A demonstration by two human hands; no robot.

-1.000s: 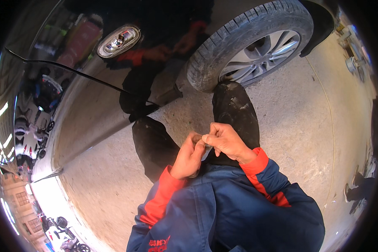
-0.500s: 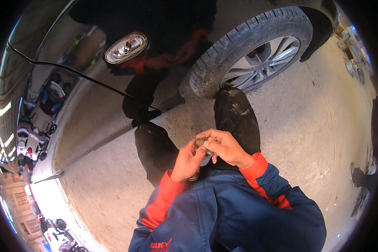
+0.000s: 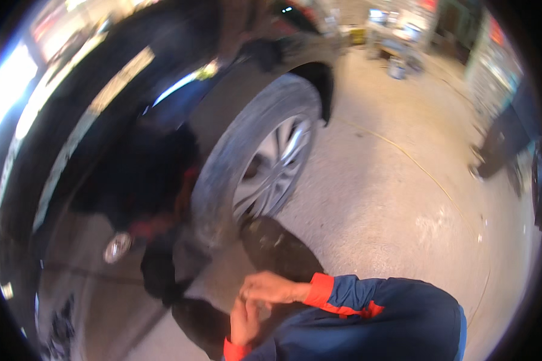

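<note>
My left hand (image 3: pixel 244 322) and my right hand (image 3: pixel 272 287) meet low in the picture, in front of my knees, with fingers curled together. Between them sits something small and pale, too blurred to name. Motion smears the fingertips. Just beyond my knees stands a black car (image 3: pixel 120 174). Its front wheel has a dusty tyre (image 3: pixel 214 180) and a silver spoked rim (image 3: pixel 277 162). A small clear oval lamp (image 3: pixel 117 247) is set in the car's side panel, left of my hands.
A thin yellow cable or hose (image 3: pixel 415 161) runs across the concrete floor (image 3: pixel 373 222). At the right, another person in dark trousers (image 3: pixel 503 141) stands some way off. Toward the back are a bucket (image 3: pixel 396 68) and cluttered equipment (image 3: pixel 394 42).
The view has swung right and up, so the wheel and my hands now appear farther left and my hands lower. More of the workshop floor shows. Both hands remain together.
</note>
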